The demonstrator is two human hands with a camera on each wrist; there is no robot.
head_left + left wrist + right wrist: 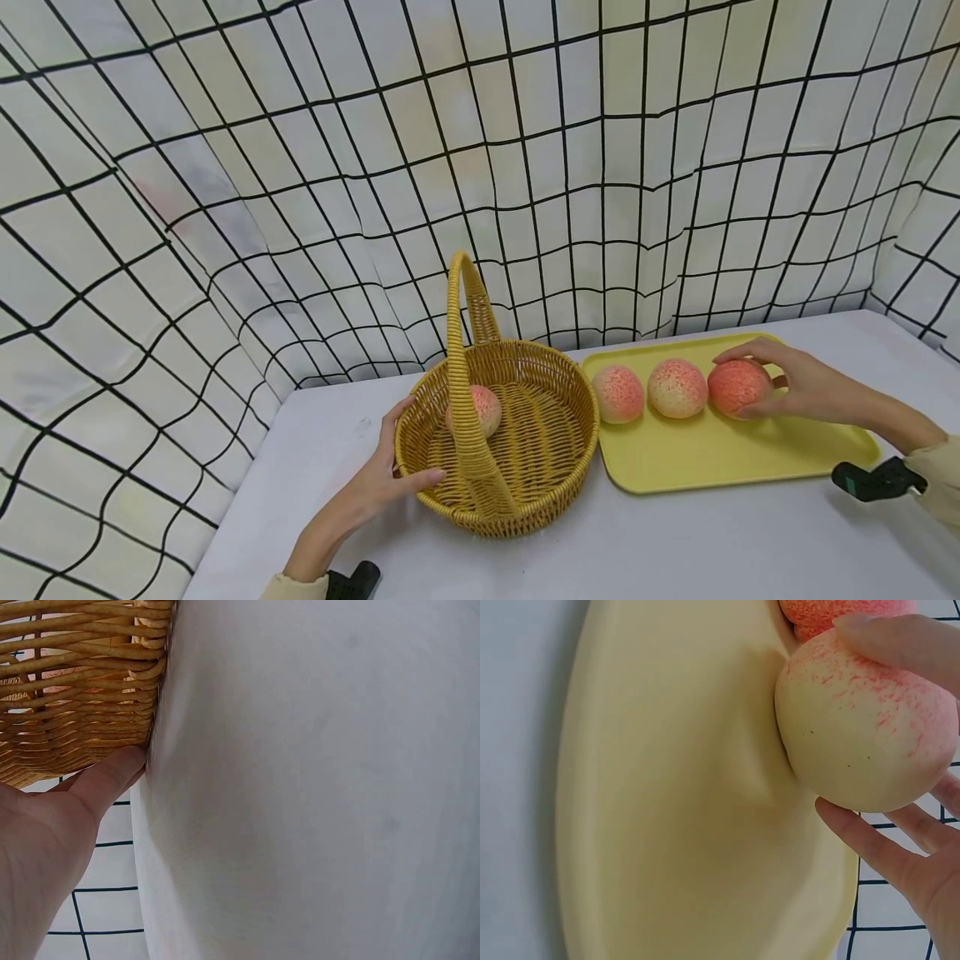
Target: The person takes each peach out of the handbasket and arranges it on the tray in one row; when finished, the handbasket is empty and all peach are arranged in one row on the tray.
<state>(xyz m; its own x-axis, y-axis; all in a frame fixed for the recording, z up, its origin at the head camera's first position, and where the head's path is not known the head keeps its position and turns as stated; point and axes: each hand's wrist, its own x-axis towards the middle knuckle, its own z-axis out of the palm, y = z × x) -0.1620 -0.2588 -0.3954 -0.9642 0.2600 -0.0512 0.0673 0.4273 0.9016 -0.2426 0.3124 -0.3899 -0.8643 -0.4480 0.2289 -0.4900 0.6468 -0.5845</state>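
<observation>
A round wicker basket (581, 467) with a tall arched handle stands on the table, one pink-speckled peach (487, 410) lying inside it, partly hidden by the handle. My left hand (375, 479) holds the basket's left side, thumb over the rim and fingers along the outer wall. In the left wrist view its fingertips press low on the wicker, close to the tabletop. On the yellow tray (697, 458), my right hand (806, 387) grips the rightmost peach (738, 387) between thumb and fingers. To its left sit a paler peach (677, 388) and another peach (618, 394).
The tray stands against the basket's right side on a white-covered table (315, 442). Behind and to the left rises a white cloth wall (420, 117) with a black grid. Black wrist devices (873, 482) sit at both sleeves.
</observation>
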